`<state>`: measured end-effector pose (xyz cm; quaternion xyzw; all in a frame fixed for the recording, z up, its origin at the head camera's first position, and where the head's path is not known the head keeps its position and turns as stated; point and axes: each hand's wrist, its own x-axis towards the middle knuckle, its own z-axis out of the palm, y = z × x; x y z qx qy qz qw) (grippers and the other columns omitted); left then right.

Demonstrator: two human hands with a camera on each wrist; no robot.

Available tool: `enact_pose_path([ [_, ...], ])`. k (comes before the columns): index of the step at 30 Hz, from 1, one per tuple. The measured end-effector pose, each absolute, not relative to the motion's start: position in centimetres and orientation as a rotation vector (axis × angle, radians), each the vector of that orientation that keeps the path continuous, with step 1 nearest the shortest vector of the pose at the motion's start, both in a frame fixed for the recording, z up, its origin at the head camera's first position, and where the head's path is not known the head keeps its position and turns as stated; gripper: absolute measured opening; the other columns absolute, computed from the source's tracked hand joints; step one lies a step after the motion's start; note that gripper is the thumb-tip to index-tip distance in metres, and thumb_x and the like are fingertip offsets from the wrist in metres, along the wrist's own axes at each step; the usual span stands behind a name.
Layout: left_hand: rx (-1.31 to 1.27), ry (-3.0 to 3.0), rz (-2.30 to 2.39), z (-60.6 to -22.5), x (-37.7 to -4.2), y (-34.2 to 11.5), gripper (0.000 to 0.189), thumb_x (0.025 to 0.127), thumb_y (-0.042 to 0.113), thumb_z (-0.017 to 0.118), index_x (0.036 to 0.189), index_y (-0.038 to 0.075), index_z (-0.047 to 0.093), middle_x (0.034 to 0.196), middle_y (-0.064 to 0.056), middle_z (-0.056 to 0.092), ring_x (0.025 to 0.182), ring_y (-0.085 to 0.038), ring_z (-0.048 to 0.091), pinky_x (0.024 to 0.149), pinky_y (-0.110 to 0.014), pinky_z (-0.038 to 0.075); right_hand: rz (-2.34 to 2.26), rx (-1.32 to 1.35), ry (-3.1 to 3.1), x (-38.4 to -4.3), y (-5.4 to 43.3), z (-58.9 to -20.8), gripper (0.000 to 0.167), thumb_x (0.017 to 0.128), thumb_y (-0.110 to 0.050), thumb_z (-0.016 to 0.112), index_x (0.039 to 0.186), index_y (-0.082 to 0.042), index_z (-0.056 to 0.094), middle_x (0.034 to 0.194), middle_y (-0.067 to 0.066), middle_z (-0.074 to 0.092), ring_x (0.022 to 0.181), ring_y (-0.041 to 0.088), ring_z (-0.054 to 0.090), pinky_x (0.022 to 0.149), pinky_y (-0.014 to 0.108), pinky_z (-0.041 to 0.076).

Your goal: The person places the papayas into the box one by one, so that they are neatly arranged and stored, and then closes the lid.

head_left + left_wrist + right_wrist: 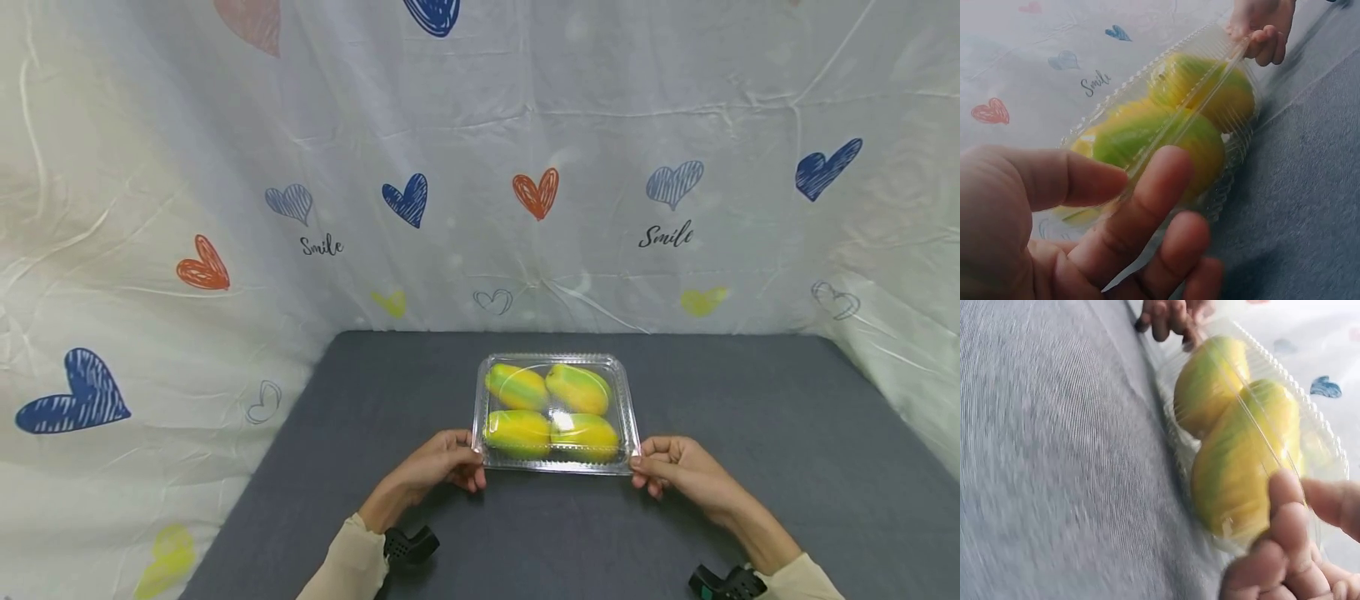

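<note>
**Clear clamshell box held at both near corners**

Head view: a clear plastic clamshell box (pixel 556 412) of four yellow-green mangoes (pixel 517 433) lies near the middle of the grey cloth surface (pixel 750 467). The left hand (pixel 444 462) pinches its near left corner, the right hand (pixel 675 468) its near right corner.

Left wrist view: thumb and curled fingers (pixel 1147 206) clamp the box rim (pixel 1179 119).

Right wrist view: fingers (pixel 1288 515) curl against the box wall, thumb over the lid; two mangoes (pixel 1244 459) show inside

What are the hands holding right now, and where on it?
Both hold the clear plastic clamshell box of four yellow-green fruits: left hand pinches its near-left corner rim, right hand its near-right corner rim.
</note>
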<state>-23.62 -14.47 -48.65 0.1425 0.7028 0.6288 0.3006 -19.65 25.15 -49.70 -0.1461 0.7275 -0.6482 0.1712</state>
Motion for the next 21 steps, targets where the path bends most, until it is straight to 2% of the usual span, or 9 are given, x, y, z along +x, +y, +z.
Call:
enact_pose_path([
  [6,0.352,1.936,1.678,-48.56,-23.19,-13.80,0.004,0.095,0.006,0.055,0.091,0.006,0.056,0.065,0.005,0.067,0.061,-0.008,0.062,0.064,-0.025,0.055,-1.887,-0.350,2.033,-19.54,25.07,-49.83,0.015,0.100,-0.012,0.060,0.085,-0.010,0.059,0.072,-0.010,0.069,0.055,0.000,0.056,0.051,0.016,0.046],
  [11,0.306,2.003,1.676,-48.40,-22.74,-13.56,0.009,0.094,0.006,0.055,0.085,0.008,0.054,0.060,0.003,0.064,0.057,-0.009,0.058,0.063,-0.026,0.054,-1.882,-0.367,1.984,-19.28,24.98,-49.86,0.011,0.100,-0.010,0.059,0.090,-0.009,0.060,0.072,-0.010,0.068,0.055,0.000,0.056,0.049,0.016,0.045],
  [15,0.307,1.978,1.655,-48.25,-22.75,-13.70,0.008,0.095,0.008,0.055,0.086,0.008,0.054,0.060,0.004,0.064,0.056,-0.009,0.058,0.061,-0.026,0.052,-1.870,-0.407,1.940,-19.19,25.13,-49.60,0.010,0.102,-0.011,0.057,0.093,-0.007,0.060,0.074,-0.009,0.069,0.055,0.000,0.056,0.049,0.016,0.045],
  [21,0.371,1.885,1.597,-47.99,-23.05,-14.31,0.011,0.097,0.010,0.055,0.086,0.010,0.056,0.062,0.004,0.067,0.058,-0.009,0.062,0.061,-0.026,0.054,-1.853,-0.486,1.890,-19.20,25.61,-49.13,0.012,0.105,-0.012,0.052,0.098,-0.006,0.060,0.080,-0.007,0.071,0.059,0.001,0.058,0.052,0.018,0.048],
])
